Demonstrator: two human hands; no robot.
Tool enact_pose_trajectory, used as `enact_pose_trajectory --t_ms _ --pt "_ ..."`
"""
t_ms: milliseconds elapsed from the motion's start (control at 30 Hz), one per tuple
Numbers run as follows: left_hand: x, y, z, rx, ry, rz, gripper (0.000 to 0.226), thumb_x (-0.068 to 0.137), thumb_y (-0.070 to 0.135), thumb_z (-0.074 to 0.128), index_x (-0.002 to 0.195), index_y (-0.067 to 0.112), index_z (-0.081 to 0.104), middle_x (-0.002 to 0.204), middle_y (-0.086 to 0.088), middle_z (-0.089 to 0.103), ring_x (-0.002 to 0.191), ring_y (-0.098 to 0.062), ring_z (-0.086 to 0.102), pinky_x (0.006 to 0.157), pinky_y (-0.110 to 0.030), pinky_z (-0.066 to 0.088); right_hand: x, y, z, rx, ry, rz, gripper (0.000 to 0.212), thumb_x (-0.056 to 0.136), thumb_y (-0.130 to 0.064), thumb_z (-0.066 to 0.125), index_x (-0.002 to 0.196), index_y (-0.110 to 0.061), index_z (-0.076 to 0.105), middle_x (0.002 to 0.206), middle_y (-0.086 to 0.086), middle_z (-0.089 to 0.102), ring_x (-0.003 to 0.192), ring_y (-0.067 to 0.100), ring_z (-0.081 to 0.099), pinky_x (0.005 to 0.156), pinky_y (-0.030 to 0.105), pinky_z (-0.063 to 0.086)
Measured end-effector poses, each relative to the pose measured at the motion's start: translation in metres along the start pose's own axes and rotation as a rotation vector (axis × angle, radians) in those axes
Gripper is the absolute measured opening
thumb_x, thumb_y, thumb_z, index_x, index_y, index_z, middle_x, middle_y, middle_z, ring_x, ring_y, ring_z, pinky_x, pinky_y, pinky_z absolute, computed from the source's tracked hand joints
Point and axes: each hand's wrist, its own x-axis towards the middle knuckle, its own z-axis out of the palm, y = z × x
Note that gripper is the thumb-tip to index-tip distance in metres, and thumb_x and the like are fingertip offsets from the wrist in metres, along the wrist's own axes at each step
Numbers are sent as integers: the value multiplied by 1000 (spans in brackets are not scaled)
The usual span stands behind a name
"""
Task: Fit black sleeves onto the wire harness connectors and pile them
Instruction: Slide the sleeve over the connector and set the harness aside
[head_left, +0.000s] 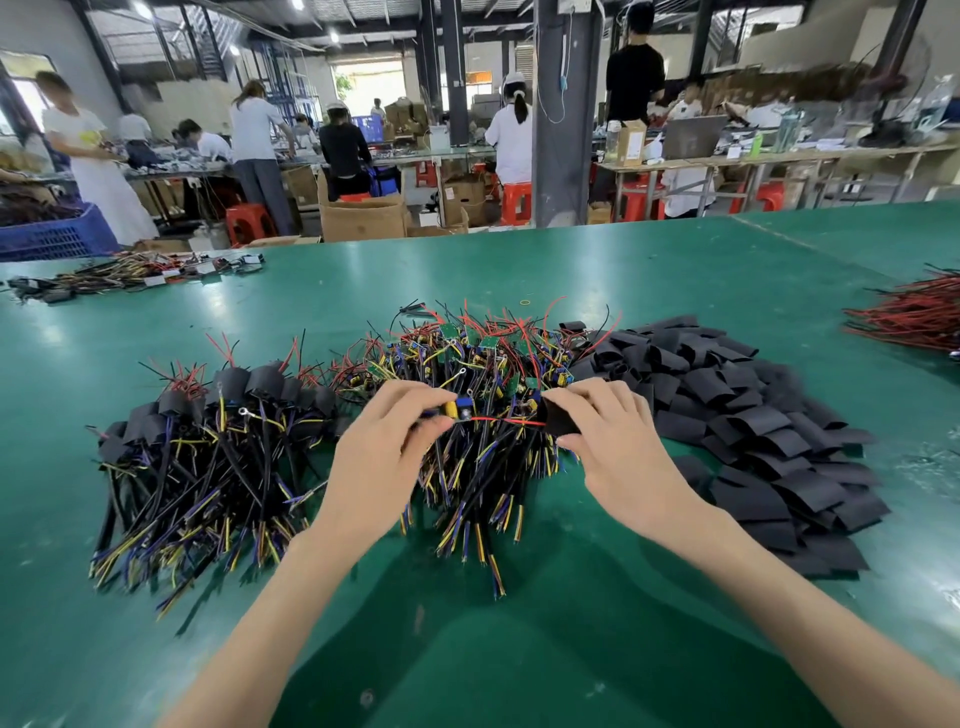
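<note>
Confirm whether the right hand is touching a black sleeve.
Touching. The head view shows the right hand pinching one black sleeve between thumb and fingers.

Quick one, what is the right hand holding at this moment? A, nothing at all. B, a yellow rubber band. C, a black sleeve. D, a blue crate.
C: the right hand pinches a black sleeve, and a red wire runs from it to the connector pinched in the left hand.

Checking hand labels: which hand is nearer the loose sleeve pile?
Right. The right hand borders the sleeve pile; the left hand is farther left, over the unsleeved harnesses.
</note>
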Motion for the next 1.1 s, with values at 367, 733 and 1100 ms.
enact_pose_trajectory --t_ms 367,733,1100 --pt "-11 20 18 -46 -59 63 20 86 8 64 105 5 69 102 -4 58 84 -5 53 78 -18 42 -6 -21 1 93 -12 -115 50 80 -4 70 126 -15 53 114 6 52 95 26 57 73 39 54" --pt "-12 21 18 -74 -44 66 19 87 9 63 105 5 69 102 -4 58 84 -6 55 78 -22 46 -6 -18 5 46 -119 -74 53 90 -10 60 137 -25 39 123 -5 37 86 18 59 69 38 51" --pt "-11 19 19 -77 -113 54 21 86 13 61 105 11 69 98 0 57 84 -7 54 78 -19 43 -5 -17 -2 222 -151 -72 39 94 -14 53 133 -13 45 125 1 43 94 29 56 81 43 45"
